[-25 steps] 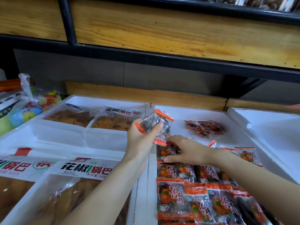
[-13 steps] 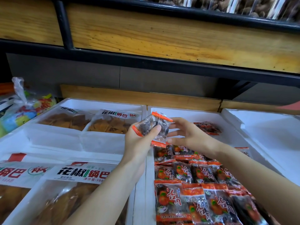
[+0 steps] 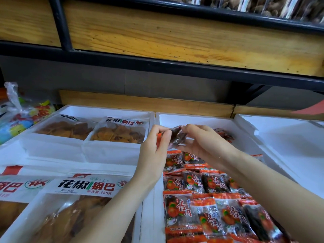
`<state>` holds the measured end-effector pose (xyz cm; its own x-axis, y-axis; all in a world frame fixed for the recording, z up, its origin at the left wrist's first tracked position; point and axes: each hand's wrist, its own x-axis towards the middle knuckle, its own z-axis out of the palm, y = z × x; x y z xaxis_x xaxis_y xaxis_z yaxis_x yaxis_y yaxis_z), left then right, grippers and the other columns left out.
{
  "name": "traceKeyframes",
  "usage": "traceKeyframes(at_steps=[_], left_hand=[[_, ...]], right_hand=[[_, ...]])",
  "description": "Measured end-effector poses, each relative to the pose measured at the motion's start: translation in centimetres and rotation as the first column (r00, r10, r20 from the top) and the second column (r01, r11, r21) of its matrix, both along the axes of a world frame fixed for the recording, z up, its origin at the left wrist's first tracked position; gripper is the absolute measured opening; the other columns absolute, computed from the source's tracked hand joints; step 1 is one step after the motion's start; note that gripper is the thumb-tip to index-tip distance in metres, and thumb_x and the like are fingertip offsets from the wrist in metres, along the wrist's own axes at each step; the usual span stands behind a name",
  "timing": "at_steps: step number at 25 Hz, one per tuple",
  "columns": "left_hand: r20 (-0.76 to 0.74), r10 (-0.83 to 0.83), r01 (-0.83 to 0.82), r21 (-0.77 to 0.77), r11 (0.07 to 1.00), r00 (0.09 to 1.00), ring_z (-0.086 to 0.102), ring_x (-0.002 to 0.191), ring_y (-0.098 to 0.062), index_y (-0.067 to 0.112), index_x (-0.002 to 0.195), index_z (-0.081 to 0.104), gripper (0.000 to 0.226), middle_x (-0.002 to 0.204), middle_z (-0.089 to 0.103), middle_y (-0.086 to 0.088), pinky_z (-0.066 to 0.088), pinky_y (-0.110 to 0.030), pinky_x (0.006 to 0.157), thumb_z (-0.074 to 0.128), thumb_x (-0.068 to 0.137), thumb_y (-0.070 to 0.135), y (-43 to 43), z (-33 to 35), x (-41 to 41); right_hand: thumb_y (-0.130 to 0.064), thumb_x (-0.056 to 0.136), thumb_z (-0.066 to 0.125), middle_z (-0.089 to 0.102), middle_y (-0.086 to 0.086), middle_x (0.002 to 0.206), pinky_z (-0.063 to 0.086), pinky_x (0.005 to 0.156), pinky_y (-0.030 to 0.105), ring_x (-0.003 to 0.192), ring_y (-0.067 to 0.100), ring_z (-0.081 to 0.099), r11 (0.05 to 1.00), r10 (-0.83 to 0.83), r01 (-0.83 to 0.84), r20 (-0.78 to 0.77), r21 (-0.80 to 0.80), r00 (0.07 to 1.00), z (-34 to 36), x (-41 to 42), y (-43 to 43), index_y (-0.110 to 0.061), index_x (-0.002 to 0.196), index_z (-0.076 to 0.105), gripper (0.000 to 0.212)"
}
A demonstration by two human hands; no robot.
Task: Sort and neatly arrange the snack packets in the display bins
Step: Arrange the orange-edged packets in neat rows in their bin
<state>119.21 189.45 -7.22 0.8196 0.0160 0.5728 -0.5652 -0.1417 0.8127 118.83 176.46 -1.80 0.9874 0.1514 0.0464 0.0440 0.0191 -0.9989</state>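
Head view: both hands are raised above the far half of the middle bin point(image 3: 192, 117), a white foam tray.

1. The left hand point(image 3: 154, 151) grips the left end of the held packet point(image 3: 178, 135). Its fingers are curled round the packet's orange edge and the thumb is pressed against the packet from the near side.
2. The right hand point(image 3: 203, 146) grips the right end of the same packet. Its fingers are curled over the top and its palm is below.
3. The held packet is clear with dark contents. It is clear of the bin, just above the far end of the packet rows point(image 3: 182, 213). Whether more than 1 packet is in the grip cannot be told.
4. The packet rows lie flat and overlapping in the near part of the middle bin, orange seals towards the far side.
5. Loose packets point(image 3: 226, 135) lie unsorted near the bin's back wall, partly hidden by the right hand.

Adjacent items:
- The left bin point(image 3: 105, 109) holds 2 large bags point(image 3: 121, 132) of brown crisps side by side.
- The right bin point(image 3: 280, 146) touches the middle bin.
- A plastic bag point(image 3: 21, 118) of coloured sweets lies at the far left.
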Motion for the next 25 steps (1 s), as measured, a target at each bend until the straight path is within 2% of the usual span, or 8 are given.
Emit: traceKeyframes(at_steps=[3, 5, 10, 13, 16, 20, 23, 25], left_hand=[[-0.072, -0.022, 0.019, -0.049, 0.999, 0.997, 0.062, 0.072, -0.002, 0.013, 0.092, 0.052, 0.004, 0.082, 0.063, 0.001, 0.049, -0.012, 0.062, 0.053, 0.096, 0.014, 0.1, 0.0, 0.3], [-0.123, -0.037, 0.026, -0.088, 0.996, 0.992, 0.064, 0.07, -0.002, 0.017, 0.092, 0.049, 0.007, 0.083, 0.063, 0.0, 0.05, -0.014, 0.057, 0.052, 0.097, 0.012, 0.1, -0.2, 0.4], [-0.098, -0.008, -0.003, -0.12, 0.993, 0.995, 0.063, 0.081, -0.005, 0.018, 0.101, 0.05, 0.01, 0.092, 0.06, 0.005, 0.05, -0.01, 0.059, 0.052, 0.096, 0.01, 0.1, 0.6, 0.2], [-0.079, 0.008, -0.021, -0.163, 0.986, 0.997, 0.066, 0.09, -0.01, 0.028, 0.092, 0.049, 0.021, 0.097, 0.062, 0.003, 0.058, -0.023, 0.072, 0.052, 0.096, 0.008, 0.5, 0.9, 0.3], [-0.173, -0.011, -0.009, -0.116, 0.993, 0.985, 0.066, 0.091, -0.011, 0.027, 0.103, 0.053, 0.017, 0.105, 0.062, 0.0, 0.06, -0.032, 0.076, 0.047, 0.099, 0.012, 0.3, 0.6, 0.3], [-0.311, -0.238, 0.148, -0.289, 0.946, 0.92, 0.069, 0.092, -0.014, 0.03, 0.105, 0.055, 0.018, 0.112, 0.065, -0.001, 0.06, -0.032, 0.076, 0.042, 0.101, 0.018, -1.0, 0.3, -0.5], [-0.316, -0.288, 0.13, -0.439, 0.889, 0.904, 0.073, 0.081, -0.014, 0.023, 0.111, 0.06, 0.017, 0.101, 0.071, -0.001, 0.059, -0.037, 0.082, 0.052, 0.097, 0.018, -1.0, 0.7, -0.8], [-0.283, -0.179, 0.069, -0.36, 0.93, 0.942, 0.071, 0.086, -0.014, 0.015, 0.117, 0.059, 0.025, 0.104, 0.07, -0.002, 0.059, -0.036, 0.081, 0.06, 0.093, 0.013, -0.5, 0.8, -0.4]], right_hand=[[0.004, 0.093, 0.045, 0.056, 0.02, 0.119, 0.051, 0.093, 0.036, 0.101, 0.025, 0.065, 0.998, -0.064, 0.063, 0.048, 0.029, 0.997, -0.4, -0.1, -0.5, -0.006, 0.135, 0.037, 0.044], [0.004, 0.094, 0.045, 0.06, 0.012, 0.115, 0.053, 0.087, 0.025, 0.092, 0.014, 0.067, 0.998, -0.05, 0.054, 0.093, -0.041, 0.994, -0.7, -0.4, -0.8, -0.009, 0.141, 0.032, 0.051], [0.004, 0.092, 0.049, 0.069, 0.01, 0.099, 0.055, 0.08, 0.022, 0.088, 0.017, 0.067, 0.988, -0.102, 0.109, 0.068, -0.108, 0.992, -1.1, -0.4, -1.7, -0.002, 0.129, 0.052, 0.037], [0.007, 0.089, 0.052, 0.068, 0.009, 0.095, 0.057, 0.07, 0.022, 0.079, 0.016, 0.066, 0.978, -0.142, 0.143, 0.017, -0.149, 0.99, -1.3, -0.7, -2.0, -0.002, 0.121, 0.058, 0.033], [0.006, 0.09, 0.051, 0.069, 0.009, 0.097, 0.058, 0.072, 0.023, 0.08, 0.014, 0.069, 0.97, -0.242, 0.242, 0.068, 0.018, 0.968, -1.5, -0.6, -1.9, -0.003, 0.119, 0.058, 0.031], [0.001, 0.092, 0.051, 0.068, 0.009, 0.101, 0.056, 0.078, 0.02, 0.09, 0.015, 0.067, 0.927, -0.374, 0.343, 0.27, 0.154, 0.887, -1.5, 0.1, -1.2, -0.01, 0.111, 0.061, 0.024], [-0.001, 0.091, 0.055, 0.065, 0.014, 0.103, 0.056, 0.081, 0.025, 0.084, 0.014, 0.067, 0.946, -0.324, 0.311, 0.304, 0.093, 0.896, -2.5, -0.1, -0.4, -0.001, 0.115, 0.057, 0.024], [-0.004, 0.085, 0.064, 0.064, 0.014, 0.104, 0.057, 0.079, 0.027, 0.081, 0.015, 0.068, 0.964, -0.249, 0.266, 0.265, -0.03, 0.931, -3.0, -0.4, -0.7, -0.003, 0.118, 0.053, 0.035]])
